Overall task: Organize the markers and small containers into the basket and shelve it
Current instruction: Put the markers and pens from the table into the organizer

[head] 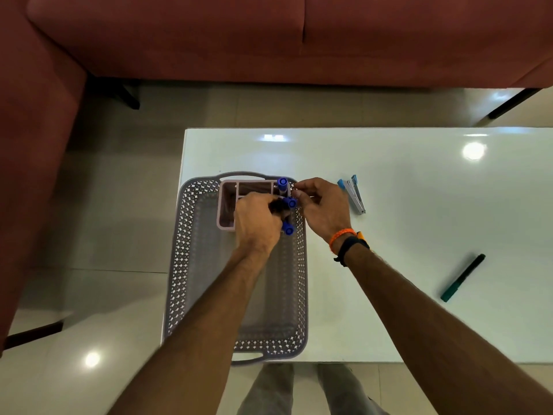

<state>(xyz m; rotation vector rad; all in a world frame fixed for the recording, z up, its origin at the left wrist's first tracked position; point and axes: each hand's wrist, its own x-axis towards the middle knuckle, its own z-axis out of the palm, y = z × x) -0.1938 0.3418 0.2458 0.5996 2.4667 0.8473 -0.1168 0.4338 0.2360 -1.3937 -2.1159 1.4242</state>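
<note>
Head view | left hand (257,223) grips blue-capped markers (289,202) over pink organizer (227,205) in perforated basket (191,250), frame centre | right hand (323,205) pinches near basket rim, held item unclear | green marker (462,278) lower right: likely light, stiff, rolls; grasp mid-barrel.

The basket (239,265) sat at the left end of the table (389,181). In the basket's far end stood a divided holder (230,202), with markers (282,185) at its right side. Right of the basket, near its far corner, lay a stapler (354,194). Farther right of the basket lay a pen (463,277). Beyond the basket, past the table, stood a sofa (209,40).
</note>
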